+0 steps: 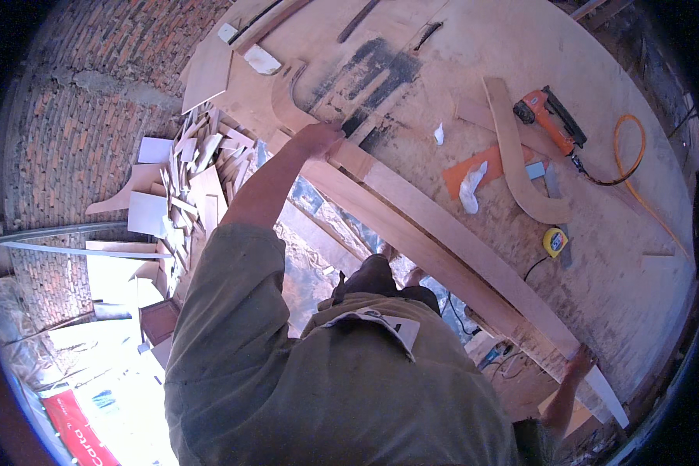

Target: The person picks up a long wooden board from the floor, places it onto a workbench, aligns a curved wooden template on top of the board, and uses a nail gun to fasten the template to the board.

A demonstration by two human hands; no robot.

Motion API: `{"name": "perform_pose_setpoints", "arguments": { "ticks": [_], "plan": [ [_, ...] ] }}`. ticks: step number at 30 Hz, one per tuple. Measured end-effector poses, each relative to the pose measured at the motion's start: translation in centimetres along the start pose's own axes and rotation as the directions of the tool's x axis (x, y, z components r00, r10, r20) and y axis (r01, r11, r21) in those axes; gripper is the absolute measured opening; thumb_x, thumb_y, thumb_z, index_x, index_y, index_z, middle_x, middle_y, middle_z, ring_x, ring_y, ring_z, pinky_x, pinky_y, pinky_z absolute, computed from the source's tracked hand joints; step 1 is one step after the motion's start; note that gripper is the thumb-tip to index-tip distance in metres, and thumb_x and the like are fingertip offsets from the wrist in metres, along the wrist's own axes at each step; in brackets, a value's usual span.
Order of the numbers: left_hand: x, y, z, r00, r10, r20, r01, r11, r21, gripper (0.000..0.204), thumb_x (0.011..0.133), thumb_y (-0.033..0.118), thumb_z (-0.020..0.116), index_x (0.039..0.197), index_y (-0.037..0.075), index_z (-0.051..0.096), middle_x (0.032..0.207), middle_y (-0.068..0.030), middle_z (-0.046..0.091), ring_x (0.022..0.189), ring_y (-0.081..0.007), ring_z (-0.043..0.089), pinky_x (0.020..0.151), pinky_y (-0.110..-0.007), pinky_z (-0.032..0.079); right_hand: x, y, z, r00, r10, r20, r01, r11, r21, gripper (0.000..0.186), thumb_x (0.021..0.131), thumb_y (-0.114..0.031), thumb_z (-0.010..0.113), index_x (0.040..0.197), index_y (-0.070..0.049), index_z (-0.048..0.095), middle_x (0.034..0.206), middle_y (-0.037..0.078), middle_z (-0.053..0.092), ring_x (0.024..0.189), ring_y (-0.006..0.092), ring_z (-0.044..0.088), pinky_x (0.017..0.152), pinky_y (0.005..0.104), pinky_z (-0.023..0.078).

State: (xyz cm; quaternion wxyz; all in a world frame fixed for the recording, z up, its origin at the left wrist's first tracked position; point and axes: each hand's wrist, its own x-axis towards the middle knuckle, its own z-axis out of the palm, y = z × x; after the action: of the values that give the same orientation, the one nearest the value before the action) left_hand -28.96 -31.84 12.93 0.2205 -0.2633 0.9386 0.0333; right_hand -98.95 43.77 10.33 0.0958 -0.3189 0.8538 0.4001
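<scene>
My left hand [320, 140] grips the upper end of a long pale wooden strip [443, 221] along the near edge of the dusty worktable [520, 39]; another reddish board [388, 219] runs just below it. My right hand [579, 363] is closed on the strip's lower end at the right. A curved wooden piece [283, 101] lies just beyond my left hand, beside a dark smudged patch on the tabletop.
An orange nail gun [544, 116] with a hose, curved board [505, 140], orange sheet [458, 179], white crumpled scraps [471, 188] and yellow tape measure [554, 241] lie on the table. A pile of offcuts [206, 167] stands left, against a brick wall [85, 78].
</scene>
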Motion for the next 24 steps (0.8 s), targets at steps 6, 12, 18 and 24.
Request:
{"name": "perform_pose_setpoints", "arguments": {
  "ticks": [6,12,18,24],
  "plan": [
    [-1.3,-0.4,1.2,0.999,0.011,-0.031,-0.012,1.000,-0.007,0.064,0.070,0.024,0.082,0.126,0.008,0.058,0.125,-0.0138,0.059,0.106,-0.0352,0.067,0.086,-0.046,0.060,1.2,-0.1,0.9,0.995,-0.069,-0.075,0.065,0.997,-0.045,0.083,0.071,-0.040,0.079,0.145,-0.017,0.051,0.148,0.000,0.054,0.137,0.0194,0.048,0.124,0.0546,0.017],
    [-0.7,-1.0,2.4,1.000,-0.014,-0.008,0.015,1.000,0.007,0.049,0.075,0.024,0.076,0.119,0.008,0.060,0.119,-0.0142,0.061,0.107,-0.0348,0.065,0.086,-0.046,0.059,2.8,0.1,2.7,0.998,-0.049,0.039,0.048,0.999,0.004,0.084,0.077,-0.037,0.077,0.151,-0.019,0.043,0.150,0.005,0.050,0.141,0.0236,0.044,0.122,0.0519,0.024],
    [0.9,0.1,1.0,0.999,-0.006,-0.042,0.005,0.999,-0.033,0.049,0.074,0.018,0.079,0.118,0.007,0.061,0.122,-0.0144,0.060,0.108,-0.0351,0.064,0.088,-0.046,0.058,-1.2,-0.2,0.1,0.939,0.118,-0.324,-0.156,0.983,-0.095,0.072,0.082,-0.030,0.073,0.149,-0.020,0.046,0.151,0.006,0.049,0.137,0.0253,0.049,0.114,0.0514,0.036],
    [-0.4,-0.2,1.7,0.994,-0.110,0.023,0.112,0.984,-0.140,0.069,0.070,0.014,0.082,0.133,0.005,0.056,0.139,-0.0188,0.052,0.119,-0.0375,0.060,0.095,-0.047,0.056,-4.0,-17.6,-26.6,0.797,0.011,-0.604,0.470,0.616,0.632,0.035,0.083,-0.018,0.078,0.115,-0.004,0.072,0.111,0.015,0.073,0.105,0.0302,0.070,0.096,0.0393,0.053]
  ]
}}
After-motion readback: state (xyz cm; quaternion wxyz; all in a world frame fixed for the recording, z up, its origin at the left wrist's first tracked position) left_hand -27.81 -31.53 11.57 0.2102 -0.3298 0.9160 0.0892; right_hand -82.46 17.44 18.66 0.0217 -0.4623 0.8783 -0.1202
